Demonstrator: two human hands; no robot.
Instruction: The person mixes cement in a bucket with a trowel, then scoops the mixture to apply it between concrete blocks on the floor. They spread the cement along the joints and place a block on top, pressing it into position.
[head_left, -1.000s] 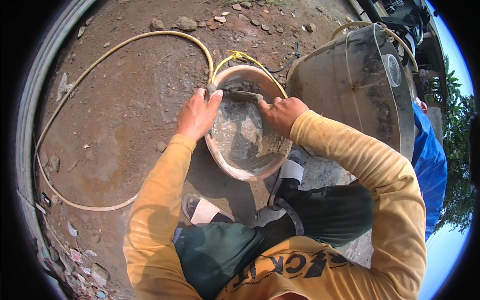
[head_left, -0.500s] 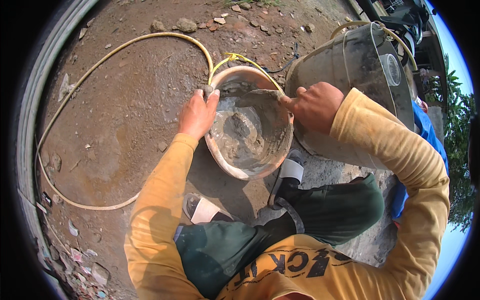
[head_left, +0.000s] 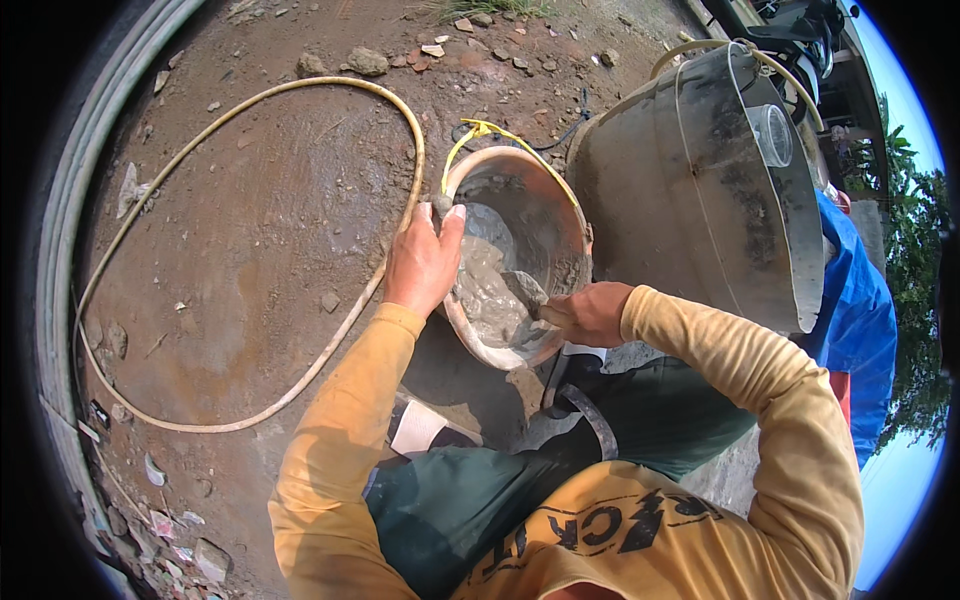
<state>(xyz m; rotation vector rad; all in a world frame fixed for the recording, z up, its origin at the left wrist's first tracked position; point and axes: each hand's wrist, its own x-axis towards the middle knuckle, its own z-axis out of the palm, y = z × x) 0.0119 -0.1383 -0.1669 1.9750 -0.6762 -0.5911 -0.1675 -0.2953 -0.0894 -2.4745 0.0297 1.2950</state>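
Observation:
A round orange-brown bucket (head_left: 522, 180), its inside smeared with grey, stands tilted in front of my feet. Wet grey mortar (head_left: 482, 285) lies in its near left part. My left hand (head_left: 425, 262) grips the left rim, thumb and fingers round the edge beside a yellow cord handle (head_left: 481, 128). My right hand (head_left: 597, 312) is closed round the handle of a trowel (head_left: 526, 291) at the near right rim. The trowel's grey blade dips into the mortar, so part of it is hidden.
A large grey drum (head_left: 680, 190) stands close on the right, with a clear plastic cup (head_left: 770, 136) at its rim. A pale hose (head_left: 215, 427) loops over the dirt at left. A blue tarp (head_left: 858, 310) lies beyond the drum. Stones (head_left: 367, 62) lie at the back.
My right hand has brought the trowel from the far right rim toward me, down into the mortar. The bucket now tips more toward me, and the mortar has gathered at its near left side.

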